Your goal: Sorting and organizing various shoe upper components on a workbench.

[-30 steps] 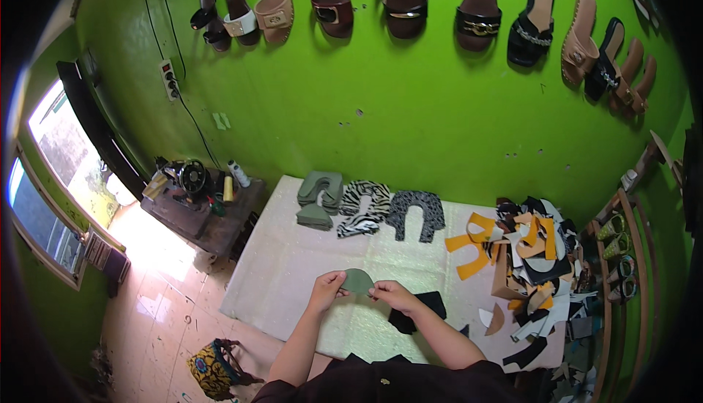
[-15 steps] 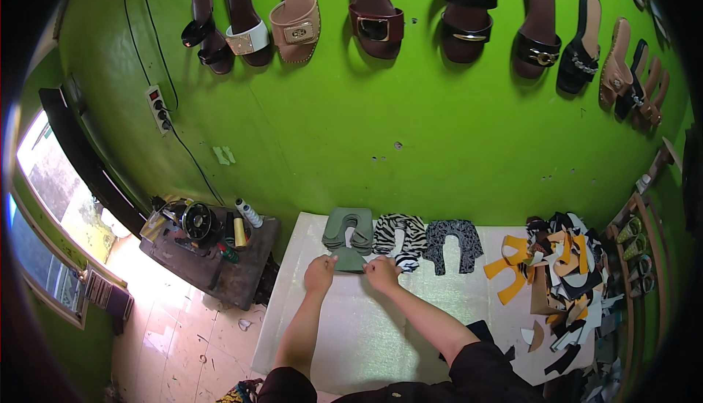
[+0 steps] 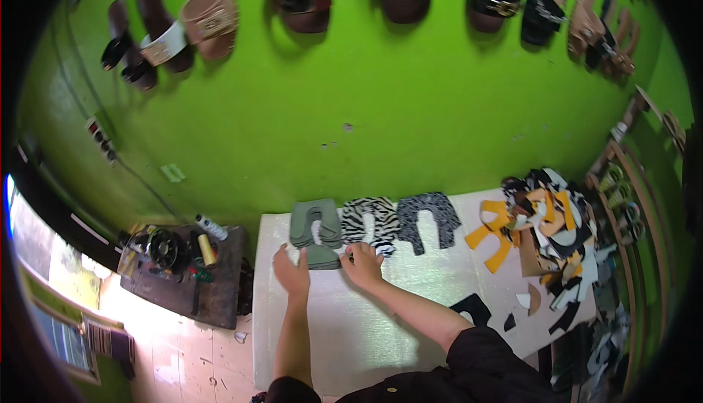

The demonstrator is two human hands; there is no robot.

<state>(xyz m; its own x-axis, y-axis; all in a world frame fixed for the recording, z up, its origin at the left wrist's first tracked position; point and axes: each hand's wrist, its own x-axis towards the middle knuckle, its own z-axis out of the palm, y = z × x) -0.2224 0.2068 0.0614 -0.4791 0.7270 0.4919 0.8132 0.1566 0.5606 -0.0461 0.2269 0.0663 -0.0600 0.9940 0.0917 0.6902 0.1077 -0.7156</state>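
A stack of green U-shaped pieces (image 3: 311,220) lies at the back left of the table, with a small stack of green curved pieces (image 3: 322,258) just in front. My left hand (image 3: 293,277) is at the left end of this small stack, thumb and fingers apart and holding nothing. Beside its right end, my right hand (image 3: 362,265) has bent fingers and a gap at the thumb. Its fingertips lie by the zebra-striped pieces (image 3: 369,211) and partly cover the smaller striped ones. Further right are black-and-grey patterned U-shaped pieces (image 3: 444,216).
Offcuts in orange, black and white (image 3: 560,224) are heaped at the table's right end. Dark scraps (image 3: 472,309) lie near my right forearm. At left, a dark side table (image 3: 220,286) bears a sewing machine (image 3: 165,249) and thread cones (image 3: 211,227). Sandals (image 3: 299,0) hang on the green wall.
My left hand has let go of the small green piece and spread its fingers. That piece now rests in front of the green stack. My view has shifted.
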